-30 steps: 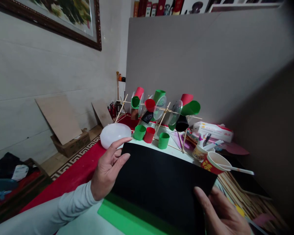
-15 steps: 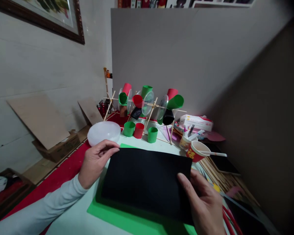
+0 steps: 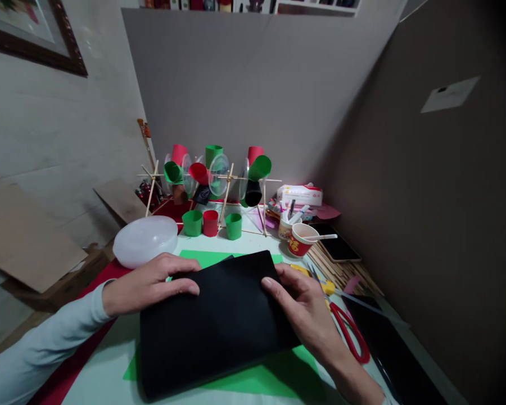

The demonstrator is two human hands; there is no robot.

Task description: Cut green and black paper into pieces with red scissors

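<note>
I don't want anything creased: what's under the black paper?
Green paper shows past the far and near edges of the black paper; whatever lies beneath its middle is covered.

Lower centre: black paper [image 3: 215, 320], plain; green paper [image 3: 247, 382] beneath. Lower right: red scissors handles [image 3: 364, 354]. Right of centre: red cup [image 3: 302, 248], yellow character [image 3: 294, 245].

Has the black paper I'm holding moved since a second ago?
Yes, the black paper has: its far right corner moved left, away from the red paper cup.
</note>
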